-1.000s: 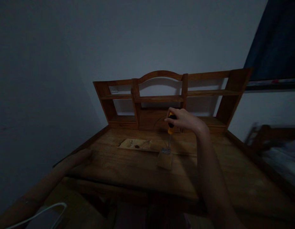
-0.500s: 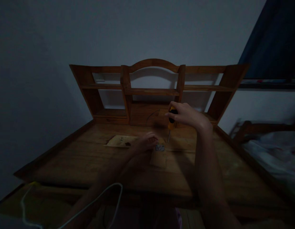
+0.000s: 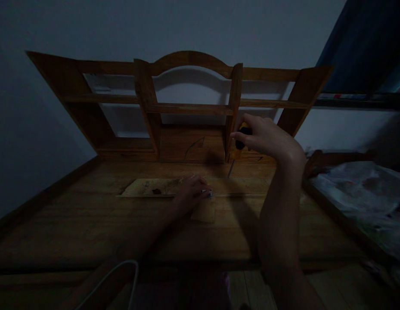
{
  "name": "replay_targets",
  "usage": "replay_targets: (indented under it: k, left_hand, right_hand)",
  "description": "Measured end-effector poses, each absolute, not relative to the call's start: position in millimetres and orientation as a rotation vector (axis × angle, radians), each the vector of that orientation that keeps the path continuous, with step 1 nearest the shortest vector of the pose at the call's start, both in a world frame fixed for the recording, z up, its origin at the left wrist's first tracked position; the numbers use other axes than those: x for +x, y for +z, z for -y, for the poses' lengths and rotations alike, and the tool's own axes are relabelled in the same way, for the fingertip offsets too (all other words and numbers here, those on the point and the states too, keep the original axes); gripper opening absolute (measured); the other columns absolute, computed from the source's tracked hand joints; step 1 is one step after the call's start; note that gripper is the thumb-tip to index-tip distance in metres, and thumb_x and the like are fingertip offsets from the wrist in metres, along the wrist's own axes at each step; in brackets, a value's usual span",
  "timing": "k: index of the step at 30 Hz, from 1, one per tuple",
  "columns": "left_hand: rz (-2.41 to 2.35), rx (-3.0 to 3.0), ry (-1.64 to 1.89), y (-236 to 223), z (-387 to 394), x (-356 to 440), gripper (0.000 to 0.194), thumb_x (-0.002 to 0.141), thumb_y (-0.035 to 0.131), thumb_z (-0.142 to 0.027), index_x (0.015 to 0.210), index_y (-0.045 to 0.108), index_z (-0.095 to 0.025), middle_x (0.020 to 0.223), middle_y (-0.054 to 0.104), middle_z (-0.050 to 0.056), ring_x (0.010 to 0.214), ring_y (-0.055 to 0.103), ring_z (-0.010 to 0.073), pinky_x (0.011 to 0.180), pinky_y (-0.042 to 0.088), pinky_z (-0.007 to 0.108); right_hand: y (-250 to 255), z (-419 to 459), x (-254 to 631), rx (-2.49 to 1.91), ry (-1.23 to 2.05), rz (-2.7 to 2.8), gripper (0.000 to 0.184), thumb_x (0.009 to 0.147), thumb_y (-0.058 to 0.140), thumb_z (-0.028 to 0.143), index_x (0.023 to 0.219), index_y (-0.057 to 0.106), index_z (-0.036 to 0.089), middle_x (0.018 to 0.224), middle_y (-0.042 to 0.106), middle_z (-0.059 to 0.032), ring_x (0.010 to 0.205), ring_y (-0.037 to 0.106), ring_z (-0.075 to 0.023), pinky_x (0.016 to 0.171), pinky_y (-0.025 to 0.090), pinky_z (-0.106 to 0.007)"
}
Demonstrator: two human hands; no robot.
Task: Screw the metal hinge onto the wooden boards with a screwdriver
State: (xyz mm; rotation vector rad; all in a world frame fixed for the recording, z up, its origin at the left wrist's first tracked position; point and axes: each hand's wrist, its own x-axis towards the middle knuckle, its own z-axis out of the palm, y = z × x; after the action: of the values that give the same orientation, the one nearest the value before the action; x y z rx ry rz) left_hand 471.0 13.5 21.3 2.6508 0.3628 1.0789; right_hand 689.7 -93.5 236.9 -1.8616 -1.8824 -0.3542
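My right hand (image 3: pixel 264 135) is closed around the yellow-and-black handle of a screwdriver (image 3: pixel 243 134). Its thin shaft slants down, and the tip is over a narrow strip of wood (image 3: pixel 241 186), apart from the metal. My left hand (image 3: pixel 192 191) rests low on the desk, its fingers closed over a small silver metal hinge (image 3: pixel 207 193) that they mostly cover. Just in front of the hinge lies a small flat wooden piece (image 3: pixel 203 214). The strip behind it has a dark knot near its left end.
A wooden shelf unit (image 3: pixel 190 108) stands along the back of the wooden desk (image 3: pixel 128 228), against the wall. A white cable (image 3: pixel 135 269) hangs across the left forearm. To the right, a bed frame (image 3: pixel 335 157) holds crumpled light-coloured material (image 3: pixel 361 185).
The view has shifted, bringing the shelf closer. My left fingers have moved onto the hinge, which was exposed before. My right hand still holds the screwdriver raised.
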Motion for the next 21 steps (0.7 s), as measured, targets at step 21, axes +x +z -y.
replay_targets:
  k: [21]
  left_hand:
    - [-0.369,2.806,1.006,20.6,-4.2,473.0,0.021,0.095,0.053,-0.031,0.101,0.072,-0.023,0.102,0.061,0.007,0.098,0.054,0.0199,0.085,0.045,0.035]
  right_hand:
    - [242.7,98.9,688.0,-1.809,-0.282,1.900,0.034,0.089,0.059,0.042,0.115,0.062,0.022,0.106,0.068,-0.0092,0.094,0.062,-0.0286,0.079,0.045,-0.039]
